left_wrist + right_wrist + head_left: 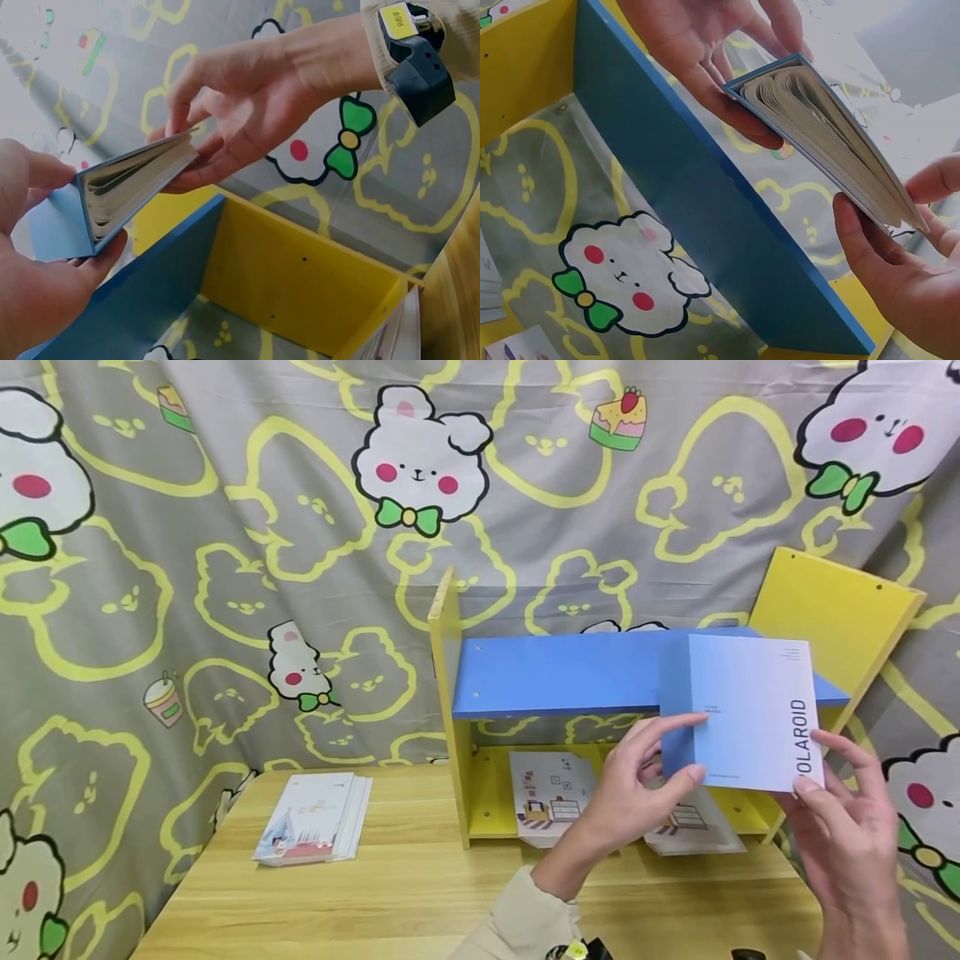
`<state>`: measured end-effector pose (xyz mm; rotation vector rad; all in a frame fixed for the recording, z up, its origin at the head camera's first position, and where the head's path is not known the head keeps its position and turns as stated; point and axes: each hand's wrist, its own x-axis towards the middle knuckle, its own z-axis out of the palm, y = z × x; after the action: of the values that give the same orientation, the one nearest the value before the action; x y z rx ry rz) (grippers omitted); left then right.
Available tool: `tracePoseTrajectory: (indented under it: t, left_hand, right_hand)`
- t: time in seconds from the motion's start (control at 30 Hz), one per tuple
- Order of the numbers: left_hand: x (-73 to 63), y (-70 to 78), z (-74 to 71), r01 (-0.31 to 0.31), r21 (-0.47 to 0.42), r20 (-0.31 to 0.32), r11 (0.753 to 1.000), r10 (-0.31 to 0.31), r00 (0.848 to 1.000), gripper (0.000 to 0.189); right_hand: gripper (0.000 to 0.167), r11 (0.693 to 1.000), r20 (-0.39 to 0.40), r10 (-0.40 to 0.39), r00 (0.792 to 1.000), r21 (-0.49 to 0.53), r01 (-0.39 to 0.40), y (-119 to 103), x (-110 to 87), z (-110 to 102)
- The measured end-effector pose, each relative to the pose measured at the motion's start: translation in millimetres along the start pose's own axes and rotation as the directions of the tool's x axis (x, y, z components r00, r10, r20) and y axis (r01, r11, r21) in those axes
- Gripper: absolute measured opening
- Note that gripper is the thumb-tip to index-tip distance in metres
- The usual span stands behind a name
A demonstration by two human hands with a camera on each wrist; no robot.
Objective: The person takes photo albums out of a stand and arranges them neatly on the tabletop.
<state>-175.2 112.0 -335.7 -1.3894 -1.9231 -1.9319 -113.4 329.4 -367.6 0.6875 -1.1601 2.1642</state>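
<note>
A light blue photo album (750, 718) with POLAROID on its cover is held up in front of the shelf, its thick block of pages showing in both wrist views. My left hand (637, 777) grips it at the spine side, forefinger across the cover and thumb at the lower edge. The right hand (855, 827) pinches the opposite edge, thumb on the front cover and fingers behind. From the right wrist view, the covers (840, 135) spread slightly around the pages.
Behind the album stands a shelf with a blue board (555, 672) and yellow side panel (446, 710). Stacked booklets (551, 797) sit in its lower level, more (693, 827) beside them. Another booklet stack (311, 818) lies left on the wooden table (360, 902). A patterned curtain (300, 568) hangs behind.
</note>
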Motion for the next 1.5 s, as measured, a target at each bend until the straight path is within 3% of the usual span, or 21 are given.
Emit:
tracePoseTrajectory:
  t: [0.3,0.73,1.07,1.5]
  left_hand:
    - [-9.1,0.6,-4.4,-0.001,-0.036,-0.066,0.999,-0.002,0.998,0.047]
    - [-19.0,1.2,-8.7,-0.018,-0.085,-0.072,0.996,0.012,0.997,0.047]
    - [-26.2,-2.3,-11.6,-0.026,-0.135,-0.074,0.990,0.016,0.997,0.048]
    - [-37.7,-4.2,-17.6,-0.006,-0.136,-0.084,0.991,-0.006,0.996,0.050]
  right_hand:
    - [0.056,0.994,0.011,0.070,0.997,-0.080,-0.069,-5,-0.7,8]
    - [0.056,0.988,0.077,0.089,0.993,-0.136,-0.078,-6,-4.5,8]
    - [0.058,0.968,0.108,0.119,0.987,-0.234,-0.091,-6,-6.8,11]
    - [0.058,0.938,0.136,0.167,0.977,-0.327,-0.115,-5,-6.5,13]
